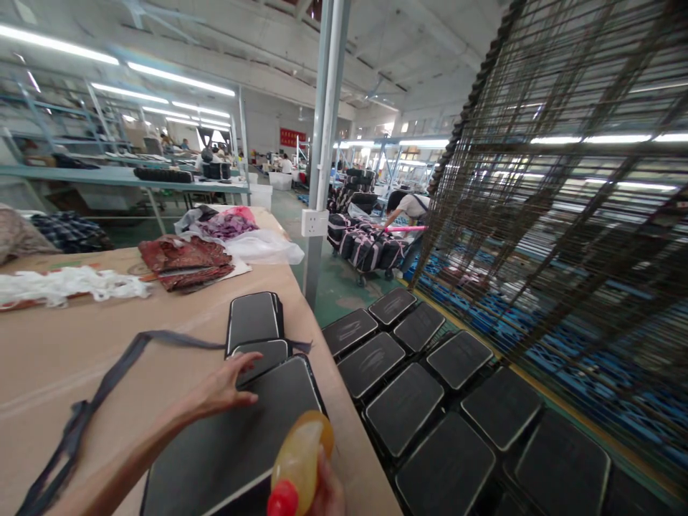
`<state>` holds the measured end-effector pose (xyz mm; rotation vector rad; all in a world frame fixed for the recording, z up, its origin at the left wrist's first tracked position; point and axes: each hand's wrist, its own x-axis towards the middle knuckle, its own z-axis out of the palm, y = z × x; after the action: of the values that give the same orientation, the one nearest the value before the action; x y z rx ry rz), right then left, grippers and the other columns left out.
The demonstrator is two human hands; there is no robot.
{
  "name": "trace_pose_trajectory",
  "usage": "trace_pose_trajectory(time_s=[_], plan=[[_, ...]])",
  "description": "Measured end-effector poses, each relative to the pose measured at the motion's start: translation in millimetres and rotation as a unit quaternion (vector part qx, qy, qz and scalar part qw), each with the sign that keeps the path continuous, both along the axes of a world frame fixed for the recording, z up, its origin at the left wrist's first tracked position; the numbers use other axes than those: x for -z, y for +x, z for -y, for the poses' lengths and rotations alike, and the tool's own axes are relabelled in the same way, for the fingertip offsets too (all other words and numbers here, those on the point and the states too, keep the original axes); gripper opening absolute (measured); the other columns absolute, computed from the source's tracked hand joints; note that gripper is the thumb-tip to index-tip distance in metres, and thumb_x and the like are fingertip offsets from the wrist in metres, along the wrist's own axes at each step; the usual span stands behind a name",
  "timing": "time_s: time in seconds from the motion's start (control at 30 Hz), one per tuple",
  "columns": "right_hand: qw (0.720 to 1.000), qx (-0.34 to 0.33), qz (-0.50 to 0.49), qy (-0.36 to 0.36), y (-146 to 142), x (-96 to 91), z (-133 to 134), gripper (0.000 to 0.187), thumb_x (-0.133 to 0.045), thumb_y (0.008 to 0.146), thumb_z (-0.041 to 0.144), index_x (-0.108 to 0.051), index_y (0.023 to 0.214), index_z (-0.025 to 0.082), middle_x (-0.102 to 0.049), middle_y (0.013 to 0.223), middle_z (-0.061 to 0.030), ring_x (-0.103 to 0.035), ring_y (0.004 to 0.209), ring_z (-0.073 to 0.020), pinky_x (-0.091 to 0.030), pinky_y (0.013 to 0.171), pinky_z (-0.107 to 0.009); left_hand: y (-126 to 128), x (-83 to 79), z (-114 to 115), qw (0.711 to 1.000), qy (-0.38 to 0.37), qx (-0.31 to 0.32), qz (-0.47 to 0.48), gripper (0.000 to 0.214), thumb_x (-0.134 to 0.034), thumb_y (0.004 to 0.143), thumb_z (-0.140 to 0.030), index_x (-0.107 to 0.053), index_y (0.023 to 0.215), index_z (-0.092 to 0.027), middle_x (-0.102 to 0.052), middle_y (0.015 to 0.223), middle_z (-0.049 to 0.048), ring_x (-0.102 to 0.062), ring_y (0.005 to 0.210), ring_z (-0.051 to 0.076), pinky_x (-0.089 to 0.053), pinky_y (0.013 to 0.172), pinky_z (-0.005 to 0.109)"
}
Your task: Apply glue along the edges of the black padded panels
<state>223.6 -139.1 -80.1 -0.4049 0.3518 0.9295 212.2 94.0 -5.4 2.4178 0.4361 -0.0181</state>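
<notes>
Translucent yellow bottle (297,459) sits clamped in the right grip (327,486); the left grip (232,385), fingers apart, is over a round-cornered black panel (274,412); a limp grey strap (125,358) crosses the bench (177,315).

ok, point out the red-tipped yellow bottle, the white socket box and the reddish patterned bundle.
Yellow bottle (299,459): head view, middle of its body.
White socket box (314,223): head view, front face.
Reddish patterned bundle (185,258): head view, upper surface.

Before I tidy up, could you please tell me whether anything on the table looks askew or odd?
A dark strap trails loosely across the table and seems to pass under the black panels, which looks untidy.
</notes>
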Motion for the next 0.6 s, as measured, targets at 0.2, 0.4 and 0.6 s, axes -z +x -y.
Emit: trace_pose_trajectory(time_s=[0.2, 0.4, 0.6], plan=[[1.0, -0.013, -0.003, -0.022, -4.9, 8.4, -4.6, 0.047, -0.075, 0.051, 0.048, -0.064, 0.081, 0.014, -0.065, 0.08, -0.0082, -0.059, 0.078, -0.0228, -0.048, 0.066, -0.035, 11.7, -13.5, -5.9, 0.999, 0.02, 0.031, -0.038, 0.08, -0.064, 0.058, -0.04, -0.039, 0.128, -0.012, -0.047, 0.128, 0.0132, -0.041, 0.117, 0.029, -0.03, 0.099, 0.037], [1.0, 0.0, 0.002, -0.01, -7.3, 4.7, -5.9, 0.049, -0.076, 0.05, 0.047, -0.064, 0.08, 0.01, -0.065, 0.08, -0.0112, -0.06, 0.074, -0.0241, -0.048, 0.065, -0.035, 21.3, -3.9, -5.7, 0.975, -0.184, 0.115, -0.046, 0.054, -0.059, 0.063, -0.039, -0.054, 0.112, -0.014, -0.062, 0.107, 0.0037, -0.055, 0.099, 0.023, -0.042, 0.084, 0.029], [0.999, -0.022, 0.032, -0.023, -5.9, -13.4, 28.0, 0.039, -0.077, 0.051, 0.045, -0.065, 0.076, 0.017, -0.066, 0.076, -0.0041, -0.06, 0.071, -0.0167, -0.049, 0.068, -0.029, -3.4, -17.4, 8.3, 0.98, -0.175, 0.087, 0.023, 0.046, -0.056, 0.069, -0.028, -0.054, 0.113, -0.015, -0.062, 0.109, 0.0008, -0.054, 0.1, 0.021, -0.039, 0.087, 0.027]])
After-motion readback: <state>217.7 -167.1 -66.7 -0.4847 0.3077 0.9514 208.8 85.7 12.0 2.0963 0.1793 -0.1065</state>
